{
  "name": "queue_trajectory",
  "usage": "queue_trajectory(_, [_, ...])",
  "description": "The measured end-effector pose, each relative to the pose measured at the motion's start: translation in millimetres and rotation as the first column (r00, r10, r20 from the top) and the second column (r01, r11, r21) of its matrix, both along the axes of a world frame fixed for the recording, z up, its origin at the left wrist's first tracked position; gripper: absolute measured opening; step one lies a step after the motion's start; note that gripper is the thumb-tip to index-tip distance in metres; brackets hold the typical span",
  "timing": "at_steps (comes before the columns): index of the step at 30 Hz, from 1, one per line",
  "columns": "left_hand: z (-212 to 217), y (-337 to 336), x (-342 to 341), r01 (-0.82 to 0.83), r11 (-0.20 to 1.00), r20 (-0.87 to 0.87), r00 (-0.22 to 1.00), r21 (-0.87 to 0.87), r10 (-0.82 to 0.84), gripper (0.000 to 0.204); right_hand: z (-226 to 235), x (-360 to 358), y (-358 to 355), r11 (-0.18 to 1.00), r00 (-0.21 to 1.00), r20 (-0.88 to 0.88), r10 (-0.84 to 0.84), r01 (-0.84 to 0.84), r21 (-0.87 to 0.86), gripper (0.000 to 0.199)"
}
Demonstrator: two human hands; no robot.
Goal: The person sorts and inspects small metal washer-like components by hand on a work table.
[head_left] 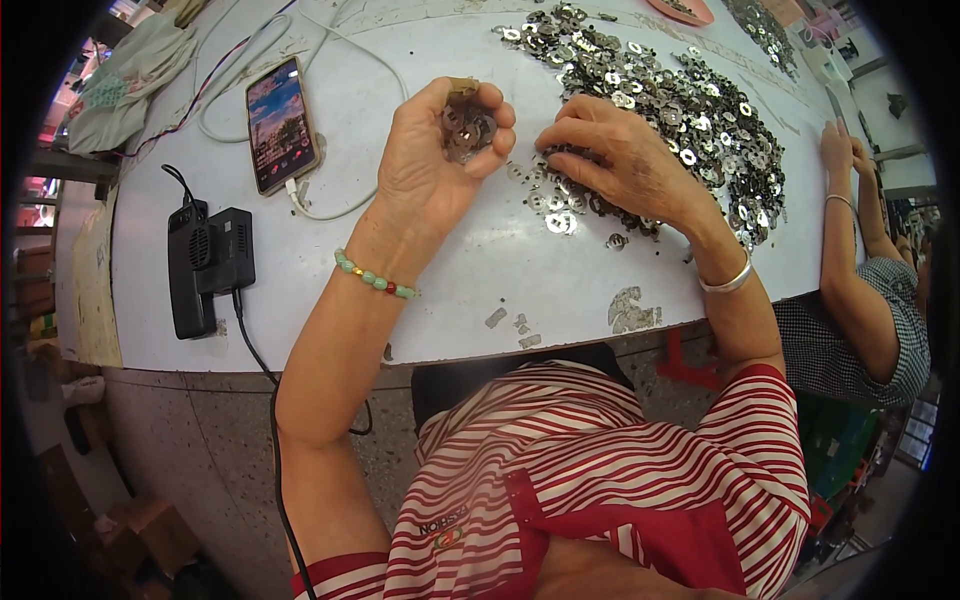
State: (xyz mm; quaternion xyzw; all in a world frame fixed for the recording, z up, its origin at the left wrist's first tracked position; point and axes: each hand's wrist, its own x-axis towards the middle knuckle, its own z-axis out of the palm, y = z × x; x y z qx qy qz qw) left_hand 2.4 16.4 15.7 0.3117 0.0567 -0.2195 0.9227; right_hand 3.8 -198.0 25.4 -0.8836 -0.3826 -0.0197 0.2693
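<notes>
My left hand (435, 160) is raised a little above the white table (440, 300) and grips a small stack of round metal washers (467, 130) between thumb and fingers. My right hand (615, 160) rests palm down on the near edge of a big pile of shiny metal washers (690, 110), its fingertips on loose pieces. A few single washers (558, 222) lie between the two hands. A green bead bracelet sits on my left wrist and a silver bangle on my right.
A smartphone (282, 125) with a lit screen lies at the left, plugged into a white cable (330, 212). A black small fan (208, 265) with a cord stands near the table's front edge. Another person's hands (840, 155) work at the right.
</notes>
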Motion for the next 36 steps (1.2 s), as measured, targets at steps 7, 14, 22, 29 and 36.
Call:
queue_trajectory(7, [3.3,7.4,4.5,-0.056,0.998,-0.008,0.998,-0.027,0.055,0.021,-4.5,-3.7,8.3,0.999,1.000,0.015,-0.022,0.022,0.028,0.010])
queue_trajectory(14, [10.3,12.8,4.8,-0.127,0.990,0.005,0.992,-0.057,0.127,0.018,-3.3,-3.0,6.9,0.999,0.999,-0.012,-0.030,0.030,0.026,0.008])
queue_trajectory(22, [7.6,3.6,2.5,-0.140,0.990,-0.039,0.990,-0.025,0.139,0.016,-6.8,1.4,2.3,0.998,0.997,0.053,-0.051,0.050,0.026,0.008])
queue_trajectory(29, [-3.6,4.4,5.2,-0.076,0.997,-0.063,0.995,-0.025,0.074,0.021,-7.7,11.0,-3.8,0.994,1.000,-0.003,-0.009,0.010,0.105,0.008])
queue_trajectory(36, [-2.9,-2.2,2.5,-0.059,0.998,-0.073,0.996,-0.003,0.058,0.020,4.8,14.4,-13.4,0.970,0.914,-0.395,-0.089,0.170,0.175,0.015])
